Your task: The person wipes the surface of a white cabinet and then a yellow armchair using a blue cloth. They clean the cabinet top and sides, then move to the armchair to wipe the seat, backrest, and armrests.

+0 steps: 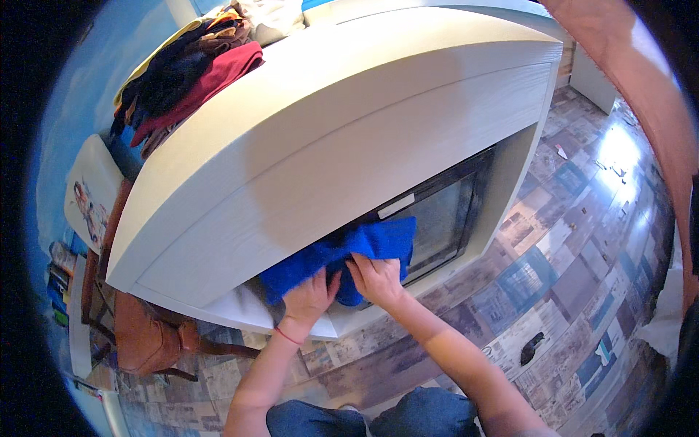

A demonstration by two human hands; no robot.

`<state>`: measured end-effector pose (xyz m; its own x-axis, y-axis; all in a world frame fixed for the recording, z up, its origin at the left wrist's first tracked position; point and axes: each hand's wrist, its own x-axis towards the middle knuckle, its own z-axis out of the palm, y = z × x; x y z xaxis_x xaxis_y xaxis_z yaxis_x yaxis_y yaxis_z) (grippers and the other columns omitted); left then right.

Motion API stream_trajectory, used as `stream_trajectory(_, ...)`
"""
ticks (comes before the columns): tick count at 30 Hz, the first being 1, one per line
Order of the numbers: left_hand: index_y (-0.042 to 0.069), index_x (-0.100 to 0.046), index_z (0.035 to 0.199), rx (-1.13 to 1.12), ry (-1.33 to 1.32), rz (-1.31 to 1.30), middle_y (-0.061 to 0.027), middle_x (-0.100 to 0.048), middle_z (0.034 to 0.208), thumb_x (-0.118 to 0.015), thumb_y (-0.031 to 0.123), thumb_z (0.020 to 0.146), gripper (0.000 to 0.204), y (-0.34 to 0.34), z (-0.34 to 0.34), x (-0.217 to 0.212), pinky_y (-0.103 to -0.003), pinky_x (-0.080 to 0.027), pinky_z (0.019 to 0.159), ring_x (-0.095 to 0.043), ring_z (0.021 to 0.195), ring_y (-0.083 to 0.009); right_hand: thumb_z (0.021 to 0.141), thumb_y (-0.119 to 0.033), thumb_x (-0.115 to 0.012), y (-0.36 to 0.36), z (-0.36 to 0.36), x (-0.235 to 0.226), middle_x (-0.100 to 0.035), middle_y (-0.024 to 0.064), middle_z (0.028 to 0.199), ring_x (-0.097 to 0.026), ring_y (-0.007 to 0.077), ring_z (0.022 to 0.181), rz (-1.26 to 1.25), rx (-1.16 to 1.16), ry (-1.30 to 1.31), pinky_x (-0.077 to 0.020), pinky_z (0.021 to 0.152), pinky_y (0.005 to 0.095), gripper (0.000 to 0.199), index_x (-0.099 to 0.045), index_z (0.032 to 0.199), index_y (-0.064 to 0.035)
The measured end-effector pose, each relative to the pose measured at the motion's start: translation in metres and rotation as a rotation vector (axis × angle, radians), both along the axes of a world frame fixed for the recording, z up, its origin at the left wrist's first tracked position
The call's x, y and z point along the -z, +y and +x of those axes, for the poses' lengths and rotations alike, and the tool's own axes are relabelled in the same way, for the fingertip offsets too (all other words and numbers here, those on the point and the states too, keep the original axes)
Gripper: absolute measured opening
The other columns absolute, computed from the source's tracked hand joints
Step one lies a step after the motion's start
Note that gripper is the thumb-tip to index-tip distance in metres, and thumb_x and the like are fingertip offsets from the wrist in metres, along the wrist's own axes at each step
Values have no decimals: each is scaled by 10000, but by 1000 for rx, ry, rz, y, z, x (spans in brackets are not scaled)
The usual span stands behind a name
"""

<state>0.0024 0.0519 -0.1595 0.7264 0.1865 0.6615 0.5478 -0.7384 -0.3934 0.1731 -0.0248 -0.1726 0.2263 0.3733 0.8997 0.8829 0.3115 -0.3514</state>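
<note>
A bright blue cloth (384, 239), perhaps a garment, is bunched at the opening under the front of a white cabinet (437, 138). My left hand (309, 297) presses into its left part, and some of the fingers are hidden in the folds. My right hand (377, 280) grips the near right edge of the cloth with bent fingers. Behind the cloth, inside the opening, stands a dark-framed glass panel (445, 218) with a pale strip on its upper edge. White fabric or lining (244, 309) shows left of my left hand; I cannot tell which.
Folded dark and red clothes (196, 80) are piled on the cabinet's far left top. A brown chair (149, 335) stands close at the left. On the patchwork-patterned floor (524, 291) lies a small dark object (532, 348). A pinkish-orange curtain-like sheet (619, 58) hangs at the right.
</note>
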Motion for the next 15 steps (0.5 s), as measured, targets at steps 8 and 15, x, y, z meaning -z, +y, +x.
stream_trajectory(8, -56, -447, 1323, -46, -84, -150, -283, -564, 1158, -693, 332, 810, 688, -9, -4, 7, -552, -466, 759, -582, 932, -463, 823, -145, -652, 10, -21, -3, -681, 69, 1143, -653, 258, 1059, -55, -317, 38, -512, 920, 427, 360, -713, 1175, -108)
stream_trajectory(15, -56, -521, 1274, -1, -55, -153, -275, -636, 1088, -680, 295, 848, 575, -23, 4, 11, -455, -544, 784, -660, 882, -424, 825, -96, -636, -5, -18, -11, -624, 126, 1298, -612, 304, 1127, 5, -101, -103, -458, 1004, 467, 417, -655, 1237, -36)
